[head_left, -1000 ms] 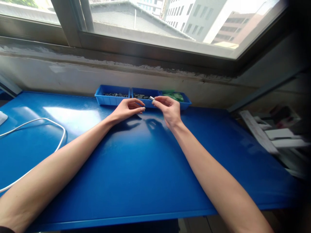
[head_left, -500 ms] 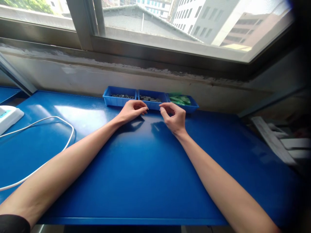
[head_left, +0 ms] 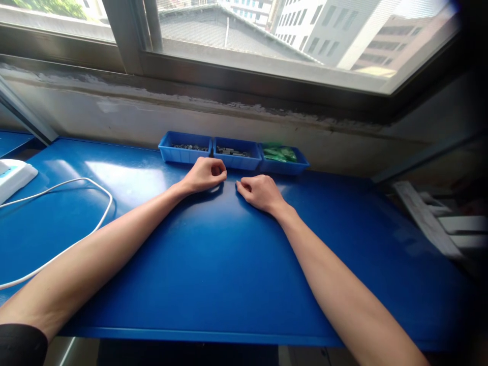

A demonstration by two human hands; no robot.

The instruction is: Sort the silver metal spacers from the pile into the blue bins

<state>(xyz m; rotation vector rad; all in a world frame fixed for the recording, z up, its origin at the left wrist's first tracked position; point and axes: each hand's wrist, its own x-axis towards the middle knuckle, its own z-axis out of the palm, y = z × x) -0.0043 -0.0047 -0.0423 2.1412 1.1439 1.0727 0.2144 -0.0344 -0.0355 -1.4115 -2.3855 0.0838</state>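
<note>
My left hand (head_left: 206, 175) is closed in a pinch just in front of the blue parts bins, thumb and index finger together. A small dark upright shape (head_left: 212, 152) shows behind its knuckles; whether the hand holds it I cannot tell. To the right, my right hand (head_left: 261, 193) hovers low over the blue table, fingers curled and thumb against the index finger. What lies in its fingertips, if anything, is too small to name. A short gap separates the two hands. Behind them stand the left bin (head_left: 183, 156), the middle bin (head_left: 240, 161) and the right bin (head_left: 285, 166).
Small metal parts (head_left: 189, 147) lie in the left bin, short grey metal pieces (head_left: 232, 151) in the middle one, green plastic packets (head_left: 280, 153) in the right one. A white cable (head_left: 109, 203) loops across the blue table (head_left: 213, 284) from a white power strip (head_left: 17, 178).
My right hand has come down and left, its fingers curling closer together. My left hand has shifted slightly left, its thumb and index finger now together. The view has tilted slightly.
</note>
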